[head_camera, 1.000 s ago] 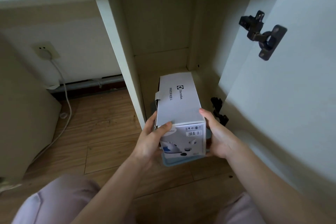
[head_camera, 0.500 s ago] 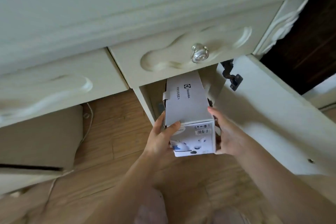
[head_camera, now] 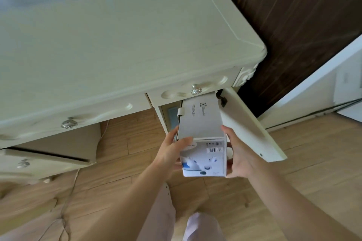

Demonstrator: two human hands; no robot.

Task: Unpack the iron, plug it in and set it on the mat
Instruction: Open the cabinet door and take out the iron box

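A white iron box, printed with an iron picture and a barcode on its near end, is held lengthwise in front of the open cabinet compartment under the desk. My left hand grips its left side with the thumb curled over the top edge. My right hand holds its right side, fingers wrapped around the near end. The iron itself is hidden inside the closed box. No mat is in view.
The cream desk fills the upper view, with knobbed drawers. The open cabinet door stands just right of the box. A cream stool sits left, and a white cable trails over the wooden floor.
The box has come out of the cabinet towards me in both hands, and my view has risen from inside the compartment to above the desktop.
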